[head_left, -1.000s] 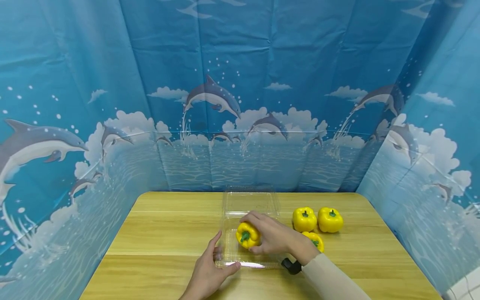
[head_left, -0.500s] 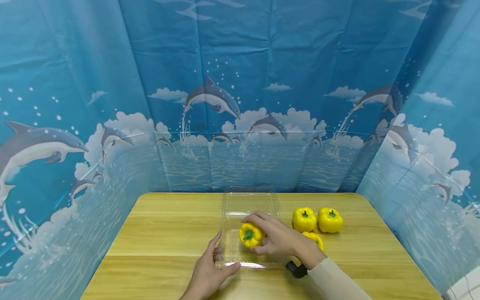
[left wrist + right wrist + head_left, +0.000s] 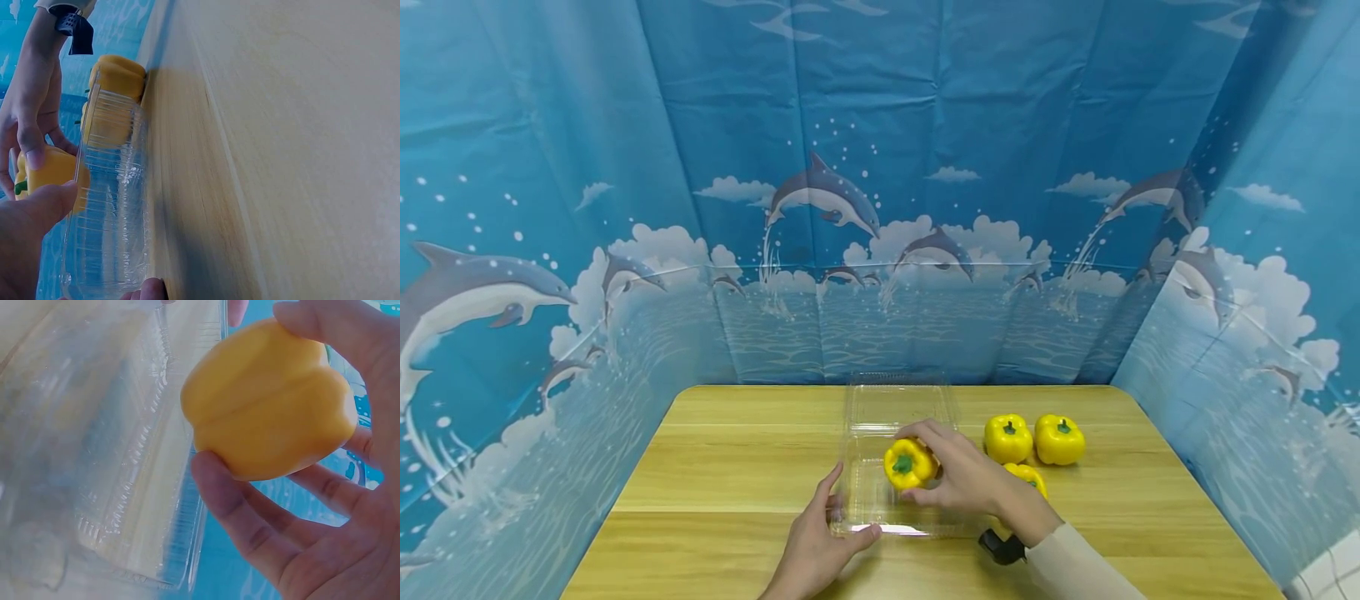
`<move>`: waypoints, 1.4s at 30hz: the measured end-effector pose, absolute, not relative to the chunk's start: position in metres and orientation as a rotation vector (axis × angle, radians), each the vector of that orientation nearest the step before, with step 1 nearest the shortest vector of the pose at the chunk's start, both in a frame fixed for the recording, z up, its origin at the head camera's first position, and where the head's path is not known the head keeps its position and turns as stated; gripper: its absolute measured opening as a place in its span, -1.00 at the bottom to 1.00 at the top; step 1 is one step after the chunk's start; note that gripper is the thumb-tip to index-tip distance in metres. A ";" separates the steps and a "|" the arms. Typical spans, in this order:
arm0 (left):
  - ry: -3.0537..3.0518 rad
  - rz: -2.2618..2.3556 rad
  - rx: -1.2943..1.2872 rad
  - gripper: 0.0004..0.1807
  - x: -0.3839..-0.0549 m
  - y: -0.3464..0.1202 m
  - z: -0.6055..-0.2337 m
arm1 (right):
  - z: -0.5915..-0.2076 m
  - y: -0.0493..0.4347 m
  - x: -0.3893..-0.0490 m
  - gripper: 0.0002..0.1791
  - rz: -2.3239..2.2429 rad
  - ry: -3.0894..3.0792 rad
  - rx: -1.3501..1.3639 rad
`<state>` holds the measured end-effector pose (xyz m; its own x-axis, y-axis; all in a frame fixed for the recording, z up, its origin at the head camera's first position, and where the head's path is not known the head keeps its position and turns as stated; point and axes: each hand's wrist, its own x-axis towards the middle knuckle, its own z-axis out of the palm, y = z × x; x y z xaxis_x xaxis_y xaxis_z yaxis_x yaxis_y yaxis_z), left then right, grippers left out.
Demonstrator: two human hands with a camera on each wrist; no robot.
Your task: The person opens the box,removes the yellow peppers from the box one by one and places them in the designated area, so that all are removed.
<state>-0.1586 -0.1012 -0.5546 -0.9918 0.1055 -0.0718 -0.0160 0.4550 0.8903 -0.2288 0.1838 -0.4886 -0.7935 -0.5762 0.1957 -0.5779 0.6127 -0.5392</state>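
Note:
My right hand (image 3: 958, 475) grips a yellow bell pepper (image 3: 908, 465) above the clear plastic clamshell container (image 3: 865, 500). Thumb and fingers wrap the pepper's sides, and its green stem points toward the head camera. In the right wrist view the pepper (image 3: 269, 403) is tilted and apart from the container's wall (image 3: 187, 544). My left hand (image 3: 820, 533) holds the container at its near left corner, with the thumb (image 3: 59, 199) at the rim and other fingertips (image 3: 152, 290) low on the side. The container's lid (image 3: 901, 404) lies folded back behind its base.
Three more yellow bell peppers stand right of the container: one at the back (image 3: 1008, 439), one farther right (image 3: 1060, 440) and a nearer one (image 3: 1028, 478) partly hidden by my right wrist. A dolphin-print curtain (image 3: 880, 325) surrounds the wooden table (image 3: 722, 467).
My right hand and the pepper it holds have moved slightly right and a little away from me over the container. The left hand and container have stayed put.

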 end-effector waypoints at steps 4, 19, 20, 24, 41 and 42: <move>2.581 1.580 0.082 0.28 -0.159 -0.101 -0.555 | -0.489 0.186 -0.228 -0.17 0.997 -2.816 0.983; 2.584 1.584 0.071 0.27 -0.158 -0.100 -0.553 | -0.487 0.190 -0.224 -0.18 1.092 -2.765 0.931; 2.582 1.586 0.070 0.27 -0.158 -0.100 -0.553 | -0.486 0.191 -0.224 -0.18 1.094 -2.763 0.926; 2.579 1.593 0.073 0.27 -0.158 -0.100 -0.553 | -0.484 0.192 -0.222 -0.20 1.097 -2.757 0.905; 2.586 1.587 0.071 0.27 -0.158 -0.101 -0.555 | -0.482 0.200 -0.221 -0.15 1.089 -2.769 0.832; 2.589 1.587 0.073 0.27 -0.158 -0.101 -0.555 | -0.482 0.201 -0.221 -0.15 1.087 -2.771 0.824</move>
<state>-0.1582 -0.1006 -0.5547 -0.9934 0.0952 -0.0638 -0.0137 0.4543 0.8907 -0.2206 0.2008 -0.4817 -0.8562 -0.4601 0.2349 -0.4971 0.6102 -0.6169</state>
